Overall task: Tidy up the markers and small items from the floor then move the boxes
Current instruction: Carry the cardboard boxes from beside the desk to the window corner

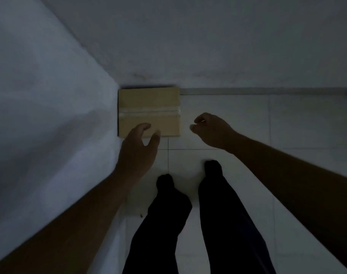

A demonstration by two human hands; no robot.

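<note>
A tan cardboard box (149, 107), taped shut across its top, sits on the tiled floor pushed into the corner where two walls meet. My left hand (138, 150) hovers over the box's near left edge with fingers and thumb spread and loosely bent, holding nothing. My right hand (211, 129) hangs to the right of the box, apart from it, fingers loosely curled and empty. No markers or small items show in this dim view.
A white wall (50, 95) runs along the left and another wall (208, 46) stands behind the box. Pale floor tiles (267, 125) stretch to the right. My legs in dark trousers (188, 224) stand just in front of the box.
</note>
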